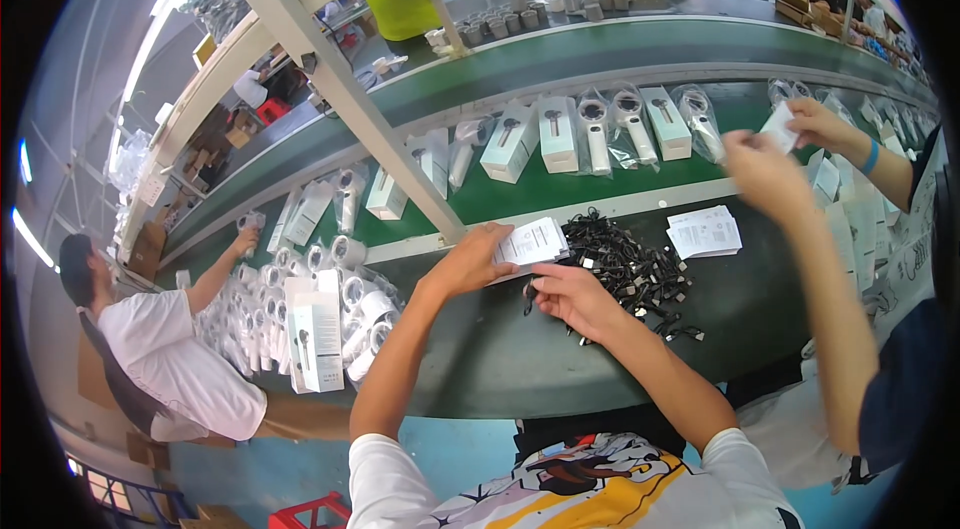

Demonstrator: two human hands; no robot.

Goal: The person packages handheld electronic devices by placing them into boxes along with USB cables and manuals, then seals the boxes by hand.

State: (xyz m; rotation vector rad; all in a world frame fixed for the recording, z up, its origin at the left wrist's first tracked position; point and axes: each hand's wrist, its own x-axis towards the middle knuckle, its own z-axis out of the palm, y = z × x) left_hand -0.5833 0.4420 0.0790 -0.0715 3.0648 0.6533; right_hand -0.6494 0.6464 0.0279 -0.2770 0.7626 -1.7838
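Observation:
My left hand (pixel 466 261) grips a small stack of white printed leaflets (pixel 534 242), held above the dark work table (pixel 470 369). Beside it, my right hand (pixel 582 299) pinches a short black cable (pixel 529 296) between thumb and fingers, just below the leaflets. A heap of black cables (pixel 632 274) lies right behind and beside my right hand. Another stack of white leaflets (pixel 704 232) rests on the table to the right of that heap.
A green conveyor belt (pixel 600 191) carries white boxes (pixel 558 134) and bagged white handheld devices (pixel 594 134). More devices (pixel 262 324) and an open box (pixel 316 334) pile up left. A metal post (pixel 350 104) slants across. Co-workers' arms (pixel 815 259) reach in right and left (pixel 215 284).

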